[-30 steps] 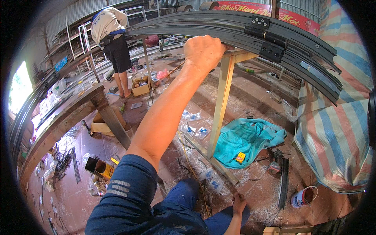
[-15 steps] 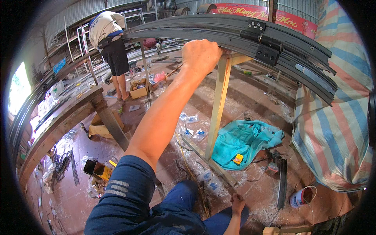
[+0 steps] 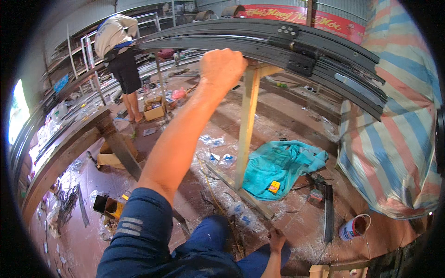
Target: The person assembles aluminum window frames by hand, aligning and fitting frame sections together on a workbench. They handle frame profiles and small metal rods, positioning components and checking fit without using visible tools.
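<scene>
My left hand [image 3: 223,67] is closed in a fist at the near edge of a bundle of long dark grey metal profiles [image 3: 194,43], gripping it. Near the bundle's right end a black hinge [image 3: 302,61] sits across the profiles. A wooden trestle leg [image 3: 248,125] stands under them, just right of that hand. Low in the picture, by my thigh, my right hand [image 3: 276,240] hangs with its fingers curled in; whether anything is inside them is hidden.
A teal cloth [image 3: 289,162] with a small yellow box [image 3: 274,186] lies on the floor, beside a power tool [image 3: 316,194]. A paint bucket [image 3: 353,228] stands at the right, near a striped tarp [image 3: 394,153]. Another person [image 3: 123,60] bends over at the far left, beyond a wooden trestle [image 3: 69,148].
The whole view has shifted slightly, so the scene sits a little further left. My left fist stays at the profiles, and my right hand still hangs low with curled fingers.
</scene>
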{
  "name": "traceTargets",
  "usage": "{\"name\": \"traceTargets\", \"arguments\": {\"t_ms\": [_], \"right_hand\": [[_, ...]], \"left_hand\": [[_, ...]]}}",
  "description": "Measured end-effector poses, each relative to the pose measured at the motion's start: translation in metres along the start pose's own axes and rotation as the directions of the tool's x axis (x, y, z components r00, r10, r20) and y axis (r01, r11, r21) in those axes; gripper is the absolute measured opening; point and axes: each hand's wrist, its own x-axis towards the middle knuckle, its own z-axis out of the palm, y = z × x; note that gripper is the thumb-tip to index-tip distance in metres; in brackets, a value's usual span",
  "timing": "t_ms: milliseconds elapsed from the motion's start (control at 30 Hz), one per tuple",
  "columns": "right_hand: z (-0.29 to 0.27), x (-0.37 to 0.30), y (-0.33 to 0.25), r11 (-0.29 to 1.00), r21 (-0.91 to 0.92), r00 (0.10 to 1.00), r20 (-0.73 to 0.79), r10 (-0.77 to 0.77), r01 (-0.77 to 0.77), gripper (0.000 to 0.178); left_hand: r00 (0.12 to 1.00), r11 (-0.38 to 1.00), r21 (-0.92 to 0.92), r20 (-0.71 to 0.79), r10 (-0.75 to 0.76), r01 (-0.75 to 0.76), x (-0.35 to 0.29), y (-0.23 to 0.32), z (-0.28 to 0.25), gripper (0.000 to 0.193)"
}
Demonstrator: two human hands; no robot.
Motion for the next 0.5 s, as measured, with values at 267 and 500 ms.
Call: {"name": "traceTargets", "arguments": {"t_ms": [267,500], "right_hand": [[0.002,0.006,0.023,0.999,-0.030,1.000,0.004,-0.013,0.013,0.029],[0.013,-0.002,-0.006,0.991,0.113,0.998,-0.007,0.066,-0.064,0.032]], "left_hand": [[0.998,0.997,-0.061,0.032,-0.049,0.051,-0.004,-0.005,-0.008,0.026],[0.999,0.997,-0.071,-0.048,-0.002,-0.001,-0.003,-0.005,0.008,0.023]]}}
